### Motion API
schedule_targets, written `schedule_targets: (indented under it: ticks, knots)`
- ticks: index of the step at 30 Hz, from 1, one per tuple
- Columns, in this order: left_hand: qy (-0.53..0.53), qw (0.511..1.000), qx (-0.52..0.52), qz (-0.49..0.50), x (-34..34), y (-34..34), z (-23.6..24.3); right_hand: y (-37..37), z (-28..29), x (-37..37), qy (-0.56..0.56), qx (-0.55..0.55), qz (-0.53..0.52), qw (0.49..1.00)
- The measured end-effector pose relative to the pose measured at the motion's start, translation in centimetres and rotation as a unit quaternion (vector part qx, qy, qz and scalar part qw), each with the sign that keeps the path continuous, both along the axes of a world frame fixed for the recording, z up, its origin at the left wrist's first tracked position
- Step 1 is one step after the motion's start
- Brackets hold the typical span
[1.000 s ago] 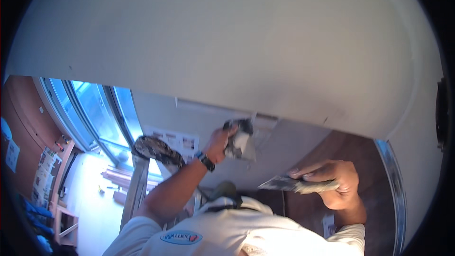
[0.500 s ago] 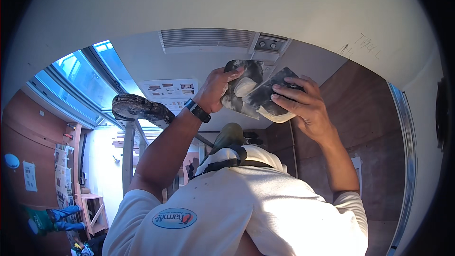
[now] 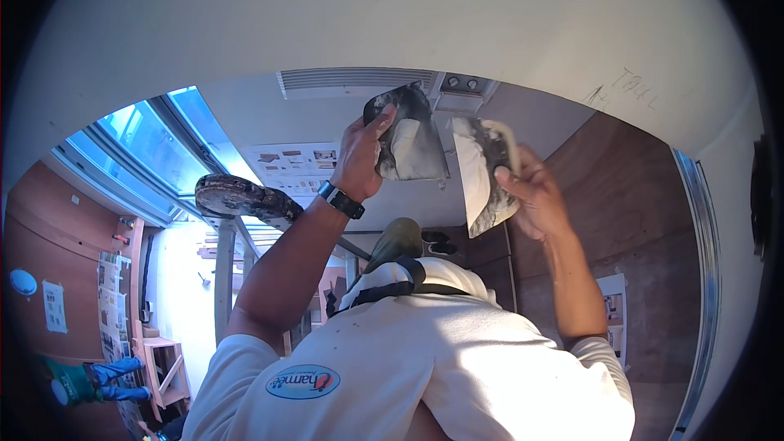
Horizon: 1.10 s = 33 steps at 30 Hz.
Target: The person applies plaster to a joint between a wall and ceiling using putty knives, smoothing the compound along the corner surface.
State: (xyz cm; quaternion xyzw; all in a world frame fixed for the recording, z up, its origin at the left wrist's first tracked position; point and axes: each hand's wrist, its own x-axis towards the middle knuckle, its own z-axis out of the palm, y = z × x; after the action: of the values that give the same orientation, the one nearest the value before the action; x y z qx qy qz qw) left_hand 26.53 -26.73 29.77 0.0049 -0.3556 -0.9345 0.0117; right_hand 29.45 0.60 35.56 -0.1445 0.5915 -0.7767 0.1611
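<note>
A: Holding two plaster-smeared trowels up near the ceiling (image 3: 408, 8)? Left hand (image 3: 359, 159) grips one trowel (image 3: 408, 135), right hand (image 3: 535, 196) clasps the other (image 3: 482, 171).

B: Yep. Stiff blades, slippery wet plaster, so I'd grab the handles.

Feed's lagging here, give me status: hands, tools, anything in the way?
Left hand gripping plaster-caked trowel. Right hand gripping plaster hawk. Tools apart, raised near ceiling. Nothing between them.
</note>
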Motion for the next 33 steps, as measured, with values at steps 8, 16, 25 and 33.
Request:
schedule_targets:
  ticks: [8,16,25,33]
  knots:
    - [0.052,0.998,-0.02,-0.033,1.3,2.4,-0.3,-3.1,-7.2,-3.2,-0.143,-0.184,-0.079,0.969]
    - [0.021,0.996,-0.065,-0.054,1.2,1.5,-0.9,5.1,-8.8,-0.2,-0.041,-0.218,-0.178,0.959]
    - [-0.079,0.996,0.008,0.044,-3.7,0.8,-9.0,8.7,-0.8,3.3,0.522,-0.089,-0.177,0.829]
    - [-0.084,0.996,0.001,0.022,-7.9,0.5,-12.6,-4.9,18.0,3.3,0.911,0.183,-0.257,0.264]
